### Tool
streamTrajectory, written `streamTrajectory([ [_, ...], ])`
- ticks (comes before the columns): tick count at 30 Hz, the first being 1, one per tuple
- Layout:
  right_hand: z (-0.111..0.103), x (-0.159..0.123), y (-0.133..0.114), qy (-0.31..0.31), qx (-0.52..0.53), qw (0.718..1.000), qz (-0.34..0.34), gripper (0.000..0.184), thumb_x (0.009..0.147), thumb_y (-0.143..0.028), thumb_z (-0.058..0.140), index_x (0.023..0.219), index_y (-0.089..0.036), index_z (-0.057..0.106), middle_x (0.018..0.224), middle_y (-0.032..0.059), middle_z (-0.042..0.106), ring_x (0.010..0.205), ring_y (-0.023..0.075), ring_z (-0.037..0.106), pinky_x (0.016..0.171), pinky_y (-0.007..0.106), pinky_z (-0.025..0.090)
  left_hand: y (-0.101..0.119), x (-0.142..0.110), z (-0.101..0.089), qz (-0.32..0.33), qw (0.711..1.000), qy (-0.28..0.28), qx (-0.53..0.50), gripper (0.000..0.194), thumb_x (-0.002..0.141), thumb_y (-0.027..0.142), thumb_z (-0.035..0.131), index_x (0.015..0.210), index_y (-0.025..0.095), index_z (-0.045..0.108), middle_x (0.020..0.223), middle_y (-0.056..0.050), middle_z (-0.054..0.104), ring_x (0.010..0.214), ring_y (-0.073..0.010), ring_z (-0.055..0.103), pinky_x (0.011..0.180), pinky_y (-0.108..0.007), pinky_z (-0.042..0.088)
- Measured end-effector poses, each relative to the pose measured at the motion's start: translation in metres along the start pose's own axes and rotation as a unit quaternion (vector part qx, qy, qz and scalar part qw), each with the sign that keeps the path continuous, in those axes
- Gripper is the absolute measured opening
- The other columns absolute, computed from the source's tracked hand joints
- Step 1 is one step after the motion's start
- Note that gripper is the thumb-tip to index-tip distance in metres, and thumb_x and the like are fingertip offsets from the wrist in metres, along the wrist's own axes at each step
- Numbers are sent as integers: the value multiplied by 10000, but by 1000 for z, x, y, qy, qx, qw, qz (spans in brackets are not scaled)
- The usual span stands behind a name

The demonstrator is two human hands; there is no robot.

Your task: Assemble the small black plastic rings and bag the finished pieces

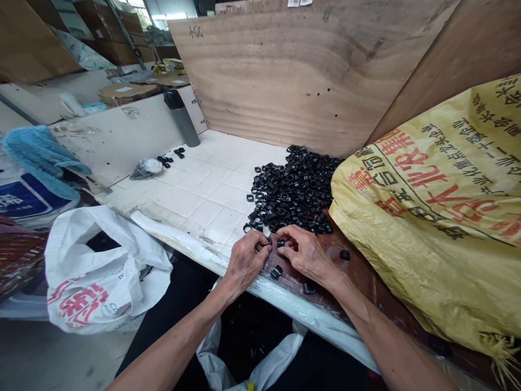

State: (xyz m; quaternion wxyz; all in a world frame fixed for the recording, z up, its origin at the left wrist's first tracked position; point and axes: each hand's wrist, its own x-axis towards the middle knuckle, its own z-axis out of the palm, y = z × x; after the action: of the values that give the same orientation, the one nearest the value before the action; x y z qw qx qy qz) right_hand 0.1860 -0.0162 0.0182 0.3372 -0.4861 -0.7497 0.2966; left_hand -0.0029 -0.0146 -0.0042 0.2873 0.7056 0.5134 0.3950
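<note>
Bulging yellow woven sack [423, 217] sits beside heaped black plastic rings [293, 190].

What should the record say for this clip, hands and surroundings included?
left hand: fingers pinch a black ring
right hand: beside another black ring
pile: loose black rings
surface: white tiles
nearby: yellow woven sack; white plastic bag; grey flask; plywood board

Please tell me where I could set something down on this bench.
Bare white tile lies between the black plastic rings and the grey flask. It is crowded at your left hand and right hand, where rings meet the yellow woven sack.
</note>
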Motion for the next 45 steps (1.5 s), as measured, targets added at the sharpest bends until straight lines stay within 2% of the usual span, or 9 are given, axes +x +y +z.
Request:
streamTrajectory([
  [4,-3,2,-2,-8,45,999,28,245,783,-71,633,983,-200,689,930,18,632,786,151,591,695,262,461,5,-2,-4,-54,995,-32,-82,129,820,188,636,945,205,611,832,14,652,659,-128,619,645,-255,514],
  [8,-4,3,-3,-23,82,995,44,239,808,-135,645,1029,-203,707,925,20,640,779,153,600,705,270,472,7,-2,-6,0,994,-23,-107,140,809,156,625,941,200,627,952,-15,659,863,-156,655,807,-281,542],
  [14,-1,2,-1,-21,176,980,95,206,827,-211,666,1031,-196,650,804,-16,648,691,138,596,638,244,473,4,-2,-6,4,994,-21,-110,269,789,106,615,1039,205,629,988,-14,663,766,-123,645,738,-258,554],
  [20,-3,3,-6,0,80,997,15,168,855,-167,647,997,-221,720,942,30,672,865,184,627,781,303,491,5,-3,-7,-33,983,-41,-175,294,792,151,673,1070,206,595,1038,-26,682,897,-158,689,863,-308,569],
  [24,-3,3,-11,12,70,997,-14,204,866,-140,637,1027,-227,726,986,48,677,928,201,636,851,338,502,5,-4,-7,-75,963,-53,-254,305,793,174,703,1063,198,564,1045,-33,686,906,-158,706,883,-315,574],
  [31,-4,1,-16,31,87,995,-23,186,885,-171,631,1036,-225,727,1008,55,678,932,203,641,842,334,512,2,-6,-11,-53,954,-60,-287,231,828,213,708,1051,183,655,1099,-65,659,955,-172,676,873,-304,571],
  [34,-8,1,-17,37,104,994,13,130,881,-207,642,990,-218,712,943,39,665,817,178,629,729,297,507,-1,-3,-13,-30,949,-34,-312,244,824,212,718,1066,191,688,1132,-70,625,968,-170,660,876,-298,564],
  [39,0,0,-9,5,141,988,61,115,843,-220,680,958,-210,677,869,13,636,706,144,587,627,254,476,-4,1,-15,-32,933,5,-358,137,781,204,764,900,172,705,1060,-63,628,979,-172,643,896,-303,535],
  [45,9,-2,-7,24,190,980,58,130,862,-267,677,981,-219,664,980,36,658,789,165,622,693,274,501,2,-1,-16,-43,940,-40,-335,98,789,210,757,762,147,686,1026,-75,653,971,-182,641,905,-317,517],
])
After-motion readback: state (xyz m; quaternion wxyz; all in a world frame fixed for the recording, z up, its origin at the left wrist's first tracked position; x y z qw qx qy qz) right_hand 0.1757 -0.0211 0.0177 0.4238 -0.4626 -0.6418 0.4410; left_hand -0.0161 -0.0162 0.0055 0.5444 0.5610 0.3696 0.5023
